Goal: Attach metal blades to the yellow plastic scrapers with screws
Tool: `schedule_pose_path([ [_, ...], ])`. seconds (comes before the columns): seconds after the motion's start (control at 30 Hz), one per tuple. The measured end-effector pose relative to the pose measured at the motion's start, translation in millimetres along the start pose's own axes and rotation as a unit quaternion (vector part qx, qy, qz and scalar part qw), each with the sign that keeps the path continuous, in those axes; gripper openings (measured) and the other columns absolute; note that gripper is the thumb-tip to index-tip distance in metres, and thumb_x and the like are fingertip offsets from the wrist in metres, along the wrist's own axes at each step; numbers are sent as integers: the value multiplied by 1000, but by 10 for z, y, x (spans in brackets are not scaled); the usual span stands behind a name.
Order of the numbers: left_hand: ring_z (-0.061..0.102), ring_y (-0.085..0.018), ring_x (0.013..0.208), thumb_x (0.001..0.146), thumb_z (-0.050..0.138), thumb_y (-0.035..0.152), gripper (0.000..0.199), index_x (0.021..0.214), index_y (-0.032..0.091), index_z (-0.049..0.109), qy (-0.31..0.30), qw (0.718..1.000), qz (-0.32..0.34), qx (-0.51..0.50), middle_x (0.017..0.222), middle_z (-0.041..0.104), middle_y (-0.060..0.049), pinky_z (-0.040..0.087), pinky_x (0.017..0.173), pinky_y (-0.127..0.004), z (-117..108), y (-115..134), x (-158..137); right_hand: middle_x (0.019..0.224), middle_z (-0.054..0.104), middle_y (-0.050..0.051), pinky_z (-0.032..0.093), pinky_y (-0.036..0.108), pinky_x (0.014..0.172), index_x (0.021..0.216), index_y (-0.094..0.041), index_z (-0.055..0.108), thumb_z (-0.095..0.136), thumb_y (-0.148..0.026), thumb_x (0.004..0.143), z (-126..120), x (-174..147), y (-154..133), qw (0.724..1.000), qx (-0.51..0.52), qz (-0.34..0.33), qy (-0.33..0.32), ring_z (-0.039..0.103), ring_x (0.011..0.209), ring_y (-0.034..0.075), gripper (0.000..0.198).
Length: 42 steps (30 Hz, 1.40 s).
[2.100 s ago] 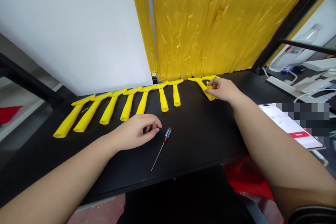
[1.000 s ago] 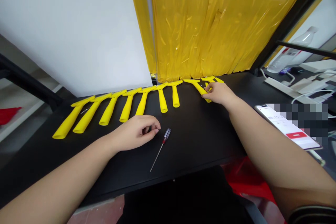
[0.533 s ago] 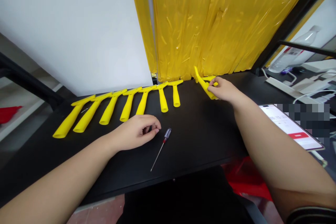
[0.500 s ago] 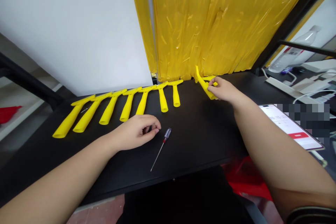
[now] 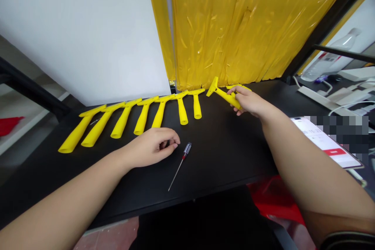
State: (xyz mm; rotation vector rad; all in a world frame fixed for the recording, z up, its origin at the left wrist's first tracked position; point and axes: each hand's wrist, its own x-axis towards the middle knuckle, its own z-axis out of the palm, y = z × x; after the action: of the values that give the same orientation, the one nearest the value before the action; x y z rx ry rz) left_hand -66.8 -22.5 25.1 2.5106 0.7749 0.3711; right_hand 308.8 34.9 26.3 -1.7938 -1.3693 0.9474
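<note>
My right hand (image 5: 247,102) grips a yellow T-shaped handle (image 5: 224,94) by its shaft, fingers wrapped round it. The crosspiece points up and left, above the back of the black table (image 5: 216,152). Behind that hand, part of another yellow T-shaped piece (image 5: 234,86) shows. My left hand (image 5: 155,146) rests on the table with curled fingers and the thumb near the fingertips; nothing shows in it. Just right of it lies a screwdriver (image 5: 184,157) with a clear and red handle. Several yellow T-shaped handles (image 5: 141,119) lie in a row behind and left of my left hand.
A phone (image 5: 328,142) with a lit screen lies at the right. Beyond it are white cables (image 5: 351,105) and a plastic bottle (image 5: 331,56). Yellow plastic sheeting (image 5: 228,27) and a white panel (image 5: 88,35) stand along the back edge.
My right hand has closed round the yellow handle and lifted it; its crosspiece has turned and swung left. My left hand and the screwdriver have stayed put.
</note>
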Motion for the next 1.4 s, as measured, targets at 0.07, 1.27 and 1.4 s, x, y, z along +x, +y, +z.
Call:
schedule_pose_path([
  [0.07, 58, -10, 62, 101, 57, 25, 15, 101, 19, 72, -1, 1000, -1, -1, 77, 63, 1, 46, 58, -21, -3, 4, -1, 76, 61, 2, 56, 29, 47, 113, -25, 59, 51, -20, 98, -7, 11, 21, 1000, 6, 1, 13, 60, 53, 15, 18],
  [1.27, 58, -10, 61, 102, 58, 25, 15, 102, 20, 72, -3, 1000, -2, 2, 78, 63, 1, 46, 59, -22, 0, -16, -1, 86, 74, 9, 53, 40, 70, 89, -23, 69, 81, -73, 69, -143, 69, 107, 927, -361, -40, 93, 71, 82, 31, 56],
  [1.4, 57, -10, 60, 101, 59, 24, 14, 101, 20, 72, 2, 1000, 2, 1, 76, 63, 2, 45, 58, -22, -4, -18, -9, 85, 75, 8, 47, 36, 67, 90, -22, 73, 78, -51, 79, -528, 4, 168, 941, -294, -61, 158, 68, 75, 24, 32],
])
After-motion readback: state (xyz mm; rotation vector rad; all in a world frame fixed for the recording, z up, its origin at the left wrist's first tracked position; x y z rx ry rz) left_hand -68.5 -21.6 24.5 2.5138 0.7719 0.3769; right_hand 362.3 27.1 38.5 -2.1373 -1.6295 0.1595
